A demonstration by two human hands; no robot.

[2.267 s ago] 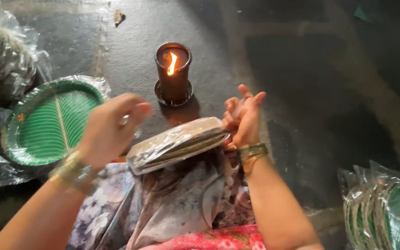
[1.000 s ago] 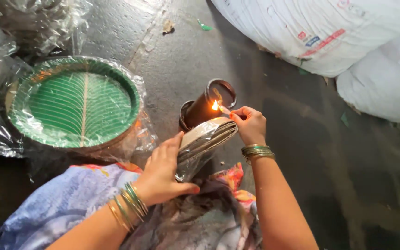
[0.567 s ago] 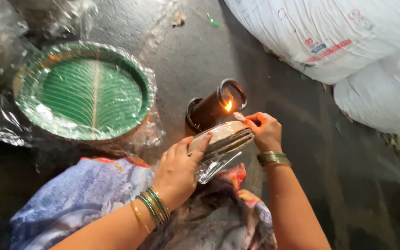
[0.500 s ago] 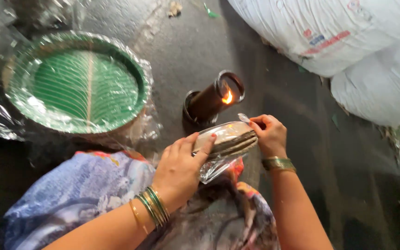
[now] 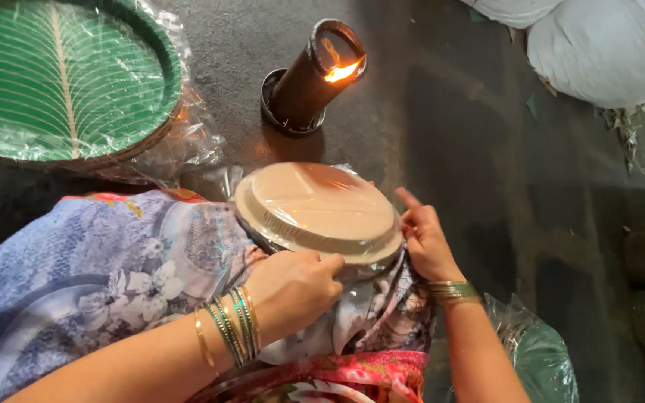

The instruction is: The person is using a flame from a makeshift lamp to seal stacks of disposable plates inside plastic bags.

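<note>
- Clear plastic film is stretched over a stack of pale round plates [image 5: 319, 209], which is held on the lap, between the two hands and just above them in the picture.
- The near rim of the stack is gripped by the left hand [image 5: 293, 287], whose fingers are curled tight onto the wrapped edge; green and gold bangles [image 5: 229, 332] are worn on that wrist.
- The far right rim of the stack is touched by the right hand [image 5: 425, 242], with the fingers pressed against the film and one finger raised; whether the film is pinched there cannot be told. A green and gold bangle [image 5: 449, 289] is seen on that wrist.
- Loose film is gathered under the stack, between the hands, over a patterned cloth [image 5: 113, 261] in blue and white spread across the lap, left of the left hand.
- A red flowered cloth [image 5: 337, 377] is seen below the hands, at the bottom edge.
- A dark cylinder lamp [image 5: 307, 78] with a small flame [image 5: 341, 72] at its mouth is tilted on the grey floor [image 5: 449, 112], beyond the stack and well apart from both hands.
- A wrapped pile of green leaf-patterned plates [image 5: 54, 82] is laid on the floor far to the left of the left hand.
- White sacks [image 5: 606, 52] are seen beyond the right hand, at the upper right.
- Another wrapped green bundle [image 5: 543, 358] is lying just right of the right forearm.
</note>
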